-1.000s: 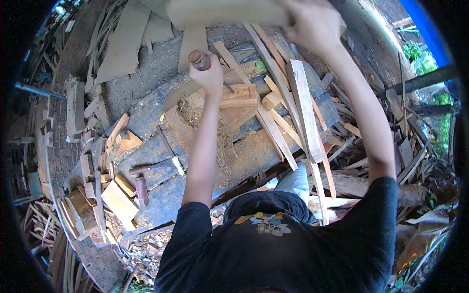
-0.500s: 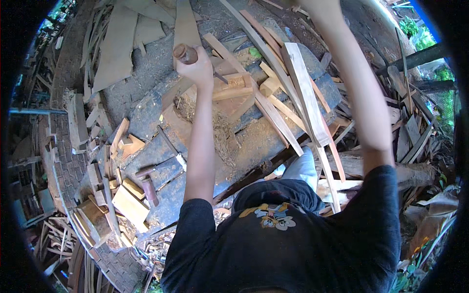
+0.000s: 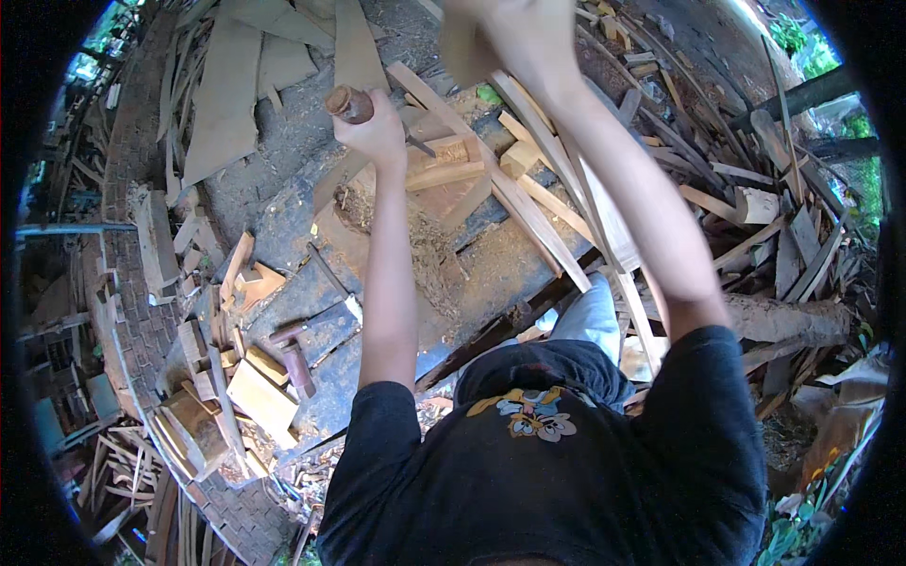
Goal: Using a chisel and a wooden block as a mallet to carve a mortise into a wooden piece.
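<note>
My left hand (image 3: 379, 137) is closed round the worn wooden handle of a chisel (image 3: 348, 104). Its thin metal blade slants down to the carved wooden block (image 3: 442, 168), with the tip at or just above a recess in its top. The block rests on a larger wooden piece (image 3: 462, 200) amid shavings. Above and right of the chisel, my right hand (image 3: 528, 33) is smeared by motion at the upper edge. It grips what looks like a wooden mallet (image 3: 464, 45), a blurred brown mass; its fingers are partly out of view.
Long wooden strips (image 3: 533, 222) cross the dark workbench (image 3: 377, 354) on the right. A brown-handled tool (image 3: 300, 370) and light wood blocks (image 3: 262, 398) lie at the left front. Flat boards (image 3: 225, 99) are at the far left; scrap wood (image 3: 755, 203) is piled on the right.
My right arm has swung left and the mallet has come into view near the chisel. My left hand keeps its grip on the chisel, almost in place. The view has shifted slightly.
</note>
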### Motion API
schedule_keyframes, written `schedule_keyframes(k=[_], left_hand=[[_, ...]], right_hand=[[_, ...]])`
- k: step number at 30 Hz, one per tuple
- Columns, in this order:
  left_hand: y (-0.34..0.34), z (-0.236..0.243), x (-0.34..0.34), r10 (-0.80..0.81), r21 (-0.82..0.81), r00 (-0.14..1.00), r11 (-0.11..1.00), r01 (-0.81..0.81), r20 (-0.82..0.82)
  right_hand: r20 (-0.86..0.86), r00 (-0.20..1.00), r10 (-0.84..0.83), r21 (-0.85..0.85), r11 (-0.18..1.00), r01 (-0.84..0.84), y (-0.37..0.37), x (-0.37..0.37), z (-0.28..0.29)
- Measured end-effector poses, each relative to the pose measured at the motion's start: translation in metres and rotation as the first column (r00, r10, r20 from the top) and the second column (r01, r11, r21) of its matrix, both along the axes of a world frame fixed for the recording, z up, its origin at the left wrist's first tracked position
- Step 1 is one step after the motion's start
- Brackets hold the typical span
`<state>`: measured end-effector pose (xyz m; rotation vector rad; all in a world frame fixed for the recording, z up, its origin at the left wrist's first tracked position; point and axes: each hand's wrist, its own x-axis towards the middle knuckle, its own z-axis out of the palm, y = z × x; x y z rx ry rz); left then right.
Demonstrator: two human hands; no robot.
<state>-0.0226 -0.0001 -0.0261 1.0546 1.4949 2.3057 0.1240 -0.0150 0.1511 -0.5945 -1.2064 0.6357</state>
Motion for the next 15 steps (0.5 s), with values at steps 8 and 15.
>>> schedule_keyframes(k=[8,15], left_hand=[[-0.002,-0.004,-0.004,0.026,-0.028,0.999,0.999,-0.027,-0.023],[-0.003,-0.006,-0.012,0.028,0.012,1.0,1.0,-0.028,-0.008]], right_hand=[[0.69,0.624,-0.367,0.453,0.891,0.022,0.01,0.008,0.023],[0.769,-0.167,-0.617,0.605,0.787,-0.124,0.005,0.026,-0.004]])
